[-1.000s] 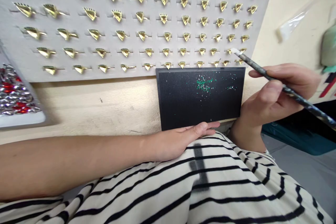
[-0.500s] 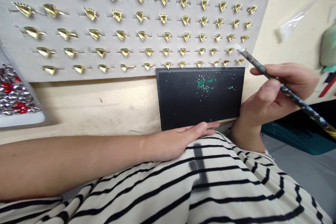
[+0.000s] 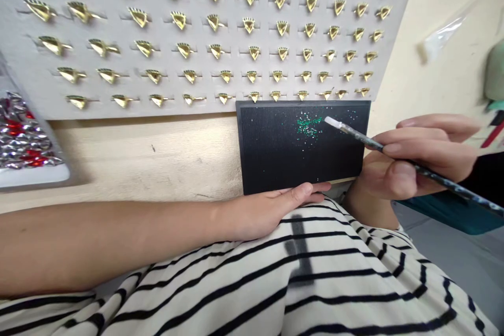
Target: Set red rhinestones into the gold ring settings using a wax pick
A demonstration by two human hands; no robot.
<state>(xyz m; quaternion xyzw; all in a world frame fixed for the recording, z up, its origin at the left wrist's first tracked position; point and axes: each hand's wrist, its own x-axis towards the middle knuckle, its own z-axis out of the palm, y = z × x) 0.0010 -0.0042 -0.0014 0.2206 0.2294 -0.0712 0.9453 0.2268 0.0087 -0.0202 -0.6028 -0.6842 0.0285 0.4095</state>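
Observation:
My right hand (image 3: 421,157) grips a slim dark, speckled picker pencil (image 3: 397,157) with a white tip. That tip hovers over or touches the ribbed black tray (image 3: 271,163), just right of a scatter of tiny green stones (image 3: 309,125); which of the two I cannot tell. My left hand (image 3: 275,210) rests along the tray's near edge, fingers stretched out and thumb on top. Beyond the tray, a pale grey board (image 3: 157,107) carries rows of gold rings with triangular heads (image 3: 254,52).
At the left stands a clear-walled box (image 3: 51,176) of silver and red stones (image 3: 29,139). A small plastic bag (image 3: 441,39) lies on the wooden table (image 3: 189,157) at right, with a pale green container (image 3: 496,71) farther right. Teal material (image 3: 452,210) hangs below the table edge.
My right hand has lowered the picker pencil, bringing its tip from the lowest ring rows at the right down to the green stones on the tray. My left hand has stayed put.

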